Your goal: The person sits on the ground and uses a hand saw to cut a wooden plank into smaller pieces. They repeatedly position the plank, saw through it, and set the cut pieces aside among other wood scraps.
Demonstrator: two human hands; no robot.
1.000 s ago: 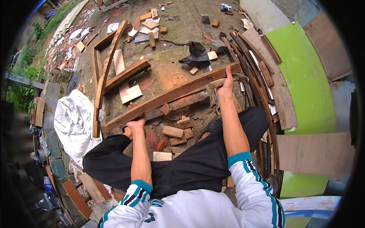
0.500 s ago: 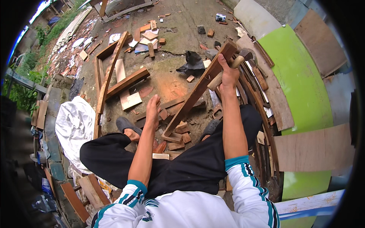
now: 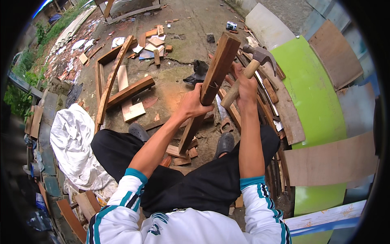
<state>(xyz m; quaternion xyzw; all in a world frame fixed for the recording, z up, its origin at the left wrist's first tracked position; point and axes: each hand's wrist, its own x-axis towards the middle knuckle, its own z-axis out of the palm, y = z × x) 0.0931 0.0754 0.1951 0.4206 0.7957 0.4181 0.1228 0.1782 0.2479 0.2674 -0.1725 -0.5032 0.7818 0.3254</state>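
Note:
My left hand [image 3: 191,102] is wrapped around a brown wooden beam [image 3: 220,61] at about its middle. The beam stands tilted, its top leaning away to the right and its lower end among small wood blocks [image 3: 176,151] between my feet. A thin nail seems to stick out of its face just above my left hand. In my right hand [image 3: 246,87] is a claw hammer [image 3: 264,56], gripped by its wooden handle with the head upward. The hammer is beside the beam, to its right, apart from my left hand.
A joined wooden frame [image 3: 111,83] lies ahead on the left, near a white cloth sack [image 3: 73,144]. Wood offcuts [image 3: 156,42] are scattered farther off. A handsaw [image 3: 226,124] lies by my right foot. Long wood strips and a green panel [image 3: 308,89] line the right side.
My left hand has moved up and right and taken hold of the beam. The beam now stands more steeply. My right hand has come off the beam and keeps the hammer.

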